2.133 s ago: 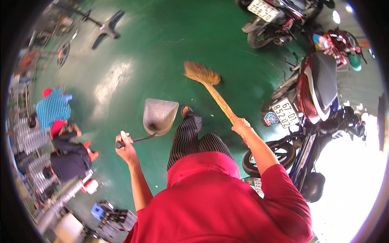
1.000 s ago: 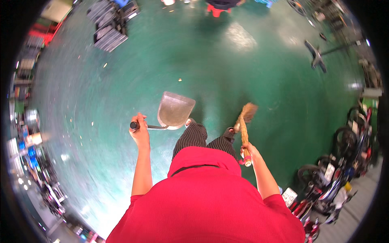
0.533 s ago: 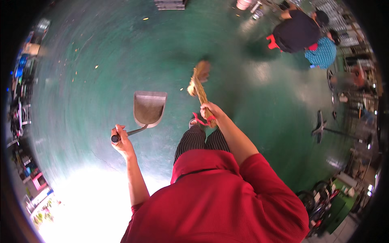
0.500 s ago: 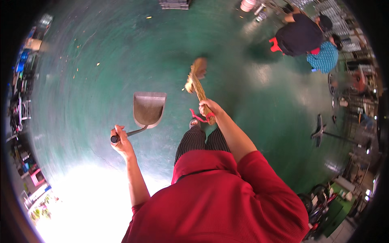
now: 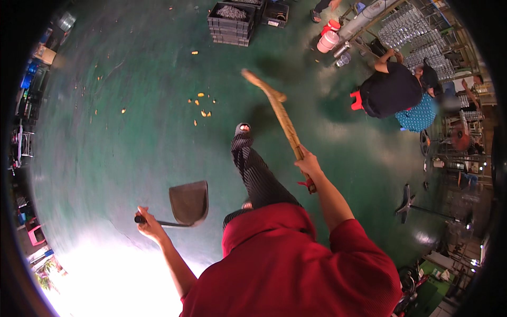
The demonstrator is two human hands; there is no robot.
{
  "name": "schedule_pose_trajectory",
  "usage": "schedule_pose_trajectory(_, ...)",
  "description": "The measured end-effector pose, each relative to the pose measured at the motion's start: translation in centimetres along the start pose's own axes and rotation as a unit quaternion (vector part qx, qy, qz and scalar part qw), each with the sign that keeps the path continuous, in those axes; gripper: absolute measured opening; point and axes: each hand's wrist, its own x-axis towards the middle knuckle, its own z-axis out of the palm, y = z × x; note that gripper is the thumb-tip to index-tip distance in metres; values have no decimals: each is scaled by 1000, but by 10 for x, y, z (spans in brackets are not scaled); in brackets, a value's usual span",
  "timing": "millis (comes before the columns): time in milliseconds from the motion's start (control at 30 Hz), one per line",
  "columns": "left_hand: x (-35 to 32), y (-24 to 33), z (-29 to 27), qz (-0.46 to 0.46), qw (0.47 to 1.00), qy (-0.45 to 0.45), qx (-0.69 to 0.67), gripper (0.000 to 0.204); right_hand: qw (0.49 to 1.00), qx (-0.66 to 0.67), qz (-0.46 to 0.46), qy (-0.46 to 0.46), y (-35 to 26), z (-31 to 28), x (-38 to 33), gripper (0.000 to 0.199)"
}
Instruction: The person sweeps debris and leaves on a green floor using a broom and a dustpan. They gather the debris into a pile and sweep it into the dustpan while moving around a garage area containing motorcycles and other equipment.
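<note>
My left hand is closed around the black handle of a dustpan, whose grey-brown pan hangs to the right of the hand. In my right hand is the handle of a straw broom. A red tie hangs at the broom's near end, and its head points away to the upper left, above the floor or on it, I cannot tell which. Beyond the dustpan, several small yellowish scraps lie scattered on the green floor, left of the broom's head.
Dark crates with small parts stand at the far middle. Pink and red buckets are at the far right, near two people, one in a dark shirt. A stand with a splayed base lies to the right. Strong light washes out the near left.
My left foot has stepped forward. The broom has swung out straighter, showing its full length, and the scraps now show left of it. The dustpan sits lower in view.
</note>
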Motion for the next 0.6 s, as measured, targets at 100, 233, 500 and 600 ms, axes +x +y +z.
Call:
schedule_pose_trajectory(100,21,4,46,-15,997,2,77,37,997,48,35,54,-19,-40,85,72)
schedule_pose_trajectory(233,46,38,119,-73,994,-26,70,37,984,53,7,172,-38,-88,242,71)
schedule_pose_trajectory(500,96,151,238,-53,991,-72,103,36,977,54,143,145,-130,-230,455,67)
schedule_pose_trajectory(600,120,186,269,-34,986,-91,134,35,972,33,131,190,-110,-240,537,66)
